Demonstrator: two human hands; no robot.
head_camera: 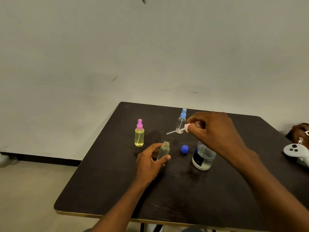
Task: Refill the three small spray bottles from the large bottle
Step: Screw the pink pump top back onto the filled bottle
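- Left hand [150, 161]: curled round open bottle [164, 150], upright on counter [117, 181].
- Right hand [212, 129]: pinches pink sprayer [185, 128], tube pointing left.
- Large bottle [203, 156]: uncapped, beside blue cap [184, 149].
- Yellow bottle [139, 137], blue-topped bottle [181, 123]: capped, behind.
- Step, judged: open bottle awaiting fill; level unclear.
- Next: set sprayer down, pour steadily into the narrow neck.

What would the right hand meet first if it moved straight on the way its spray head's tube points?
Probably the yellow spray bottle with the pink cap; the tube in the right hand aims left towards it. Depth is unclear, so it might pass over it.
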